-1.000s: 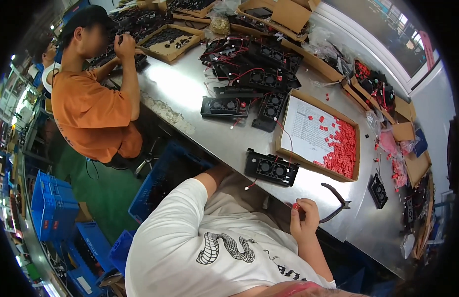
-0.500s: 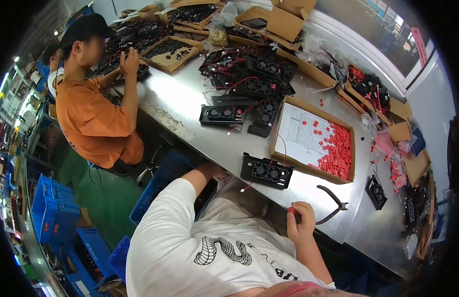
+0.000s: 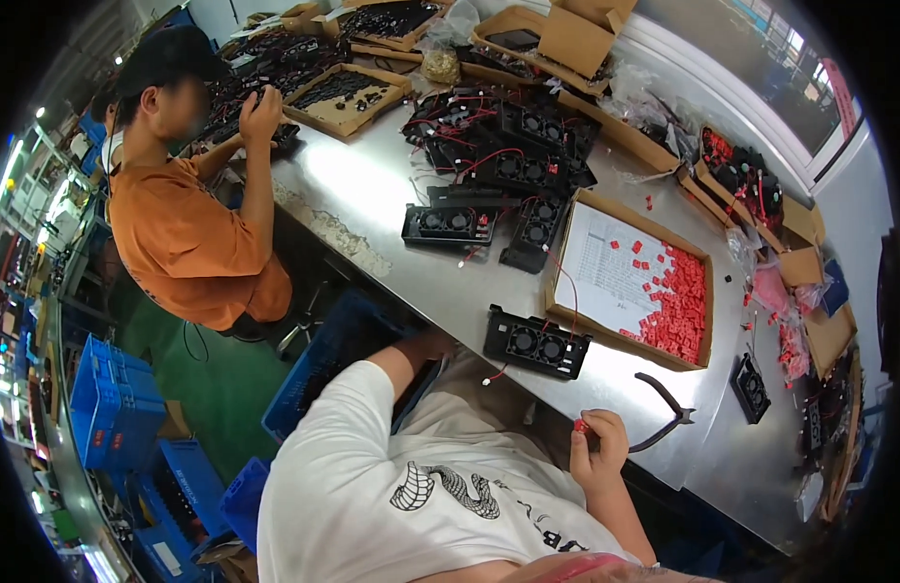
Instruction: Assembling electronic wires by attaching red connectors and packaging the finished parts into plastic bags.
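My right hand (image 3: 603, 447) is raised at the table's front edge, its thumb and fingers pinching a small red plastic piece (image 3: 580, 426). Beside it on the metal table lies a pair of dark-handled pliers (image 3: 675, 413). My left hand (image 3: 434, 343) is low by the table edge, over a blue crate; its fingers are hidden. In front of me, close to the edge, sits a black twin-fan unit (image 3: 537, 344) with a thin red wire and a white connector. Behind it is a cardboard tray (image 3: 628, 342) holding a printed sheet and many red pieces (image 3: 681, 306).
More black fan units (image 3: 527, 146) are heaped farther back. A single fan unit (image 3: 751, 388) lies at the right. Cardboard boxes (image 3: 578, 41) line the window side. To the left, a co-worker in an orange shirt (image 3: 183, 238) sits near stacked blue crates (image 3: 115, 408).
The whole view has shifted slightly, so the table and its things appear a little farther right and lower. My right hand keeps its pinch on the red piece.
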A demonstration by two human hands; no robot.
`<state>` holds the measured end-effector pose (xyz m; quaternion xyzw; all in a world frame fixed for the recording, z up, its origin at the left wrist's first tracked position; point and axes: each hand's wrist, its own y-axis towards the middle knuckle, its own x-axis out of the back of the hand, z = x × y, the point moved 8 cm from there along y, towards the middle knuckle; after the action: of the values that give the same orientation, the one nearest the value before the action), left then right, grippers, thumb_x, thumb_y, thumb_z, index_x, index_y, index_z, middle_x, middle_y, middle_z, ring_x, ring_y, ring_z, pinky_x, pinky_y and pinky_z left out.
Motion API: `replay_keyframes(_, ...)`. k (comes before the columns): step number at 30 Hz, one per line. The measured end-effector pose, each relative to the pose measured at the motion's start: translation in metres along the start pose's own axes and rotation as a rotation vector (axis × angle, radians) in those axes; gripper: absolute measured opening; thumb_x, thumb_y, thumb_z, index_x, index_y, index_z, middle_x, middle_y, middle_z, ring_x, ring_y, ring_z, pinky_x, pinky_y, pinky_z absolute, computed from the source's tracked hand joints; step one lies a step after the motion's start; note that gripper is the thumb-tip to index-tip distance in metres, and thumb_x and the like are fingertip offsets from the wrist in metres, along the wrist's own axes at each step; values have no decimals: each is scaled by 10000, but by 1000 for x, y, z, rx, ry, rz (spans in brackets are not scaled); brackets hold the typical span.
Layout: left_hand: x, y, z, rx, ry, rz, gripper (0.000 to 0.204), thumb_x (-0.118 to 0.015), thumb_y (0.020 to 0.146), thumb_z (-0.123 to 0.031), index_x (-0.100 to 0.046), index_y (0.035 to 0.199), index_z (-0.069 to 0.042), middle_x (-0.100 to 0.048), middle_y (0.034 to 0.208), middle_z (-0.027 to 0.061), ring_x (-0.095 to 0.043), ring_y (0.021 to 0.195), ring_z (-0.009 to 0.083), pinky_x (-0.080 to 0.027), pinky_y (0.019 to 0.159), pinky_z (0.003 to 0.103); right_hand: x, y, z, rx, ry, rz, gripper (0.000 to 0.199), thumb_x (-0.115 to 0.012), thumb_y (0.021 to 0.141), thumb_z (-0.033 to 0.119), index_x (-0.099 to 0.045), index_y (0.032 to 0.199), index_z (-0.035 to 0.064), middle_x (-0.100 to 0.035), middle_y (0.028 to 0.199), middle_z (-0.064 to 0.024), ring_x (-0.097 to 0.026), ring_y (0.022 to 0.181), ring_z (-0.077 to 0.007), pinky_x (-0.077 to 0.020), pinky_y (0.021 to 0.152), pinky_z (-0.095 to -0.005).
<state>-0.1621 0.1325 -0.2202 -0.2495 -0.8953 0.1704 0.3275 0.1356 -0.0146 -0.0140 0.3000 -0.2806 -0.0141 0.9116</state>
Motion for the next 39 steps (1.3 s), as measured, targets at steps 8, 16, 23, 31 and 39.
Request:
replay_keyframes(8, -1, 34, -10, 66, 55, 4, 512, -602, 948, -320, -495, 1404, -113, -605, 1219, 166, -604, 1124, 246, -489, 964, 393, -1, 9, 4, 15, -22, 19, 281, -700, 758, -10, -611, 1025, -4, -663, 965, -208, -667, 806, -345, -555, 702, -390)
replay_keyframes(16, 0, 33, -19, 18, 71, -56, 503, -595, 950, -315, -498, 1400, -111, -602, 1227, 169, -603, 1129, 248, -491, 961, 397, -2, 4, 4, 11, -10, 14, 228, -704, 780, 13, -628, 994, -8, -670, 975, -202, -673, 821, -340, -553, 729, -381)
replay_keyframes(23, 19, 38, -16, 47, 116, -102, 495, -589, 953, -311, -500, 1396, -109, -600, 1234, 171, -602, 1134, 250, -493, 958, 400, -3, 5, 9, 82, -17, 8, 197, -651, 870, 59, -602, 1049, -8, -650, 974, -205, -638, 806, -302, -512, 695, -353)
replay_keyframes(31, -9, 17, -13, -25, 135, -147, 486, -582, 956, -306, -502, 1392, -107, -598, 1242, 173, -601, 1139, 253, -496, 954, 403, -5, 3, 1, 1, -21, 47, 256, -713, 772, 23, -619, 1010, 4, -671, 974, -194, -683, 806, -332, -559, 691, -377)
replay_keyframes(39, 7, 28, -6, -15, 181, -136, 478, -575, 958, -301, -505, 1389, -106, -595, 1250, 175, -600, 1145, 255, -498, 950, 407, -1, 0, 6, 93, -58, 40, 281, -735, 750, 38, -626, 1008, 18, -675, 976, -176, -683, 810, -322, -558, 696, -376)
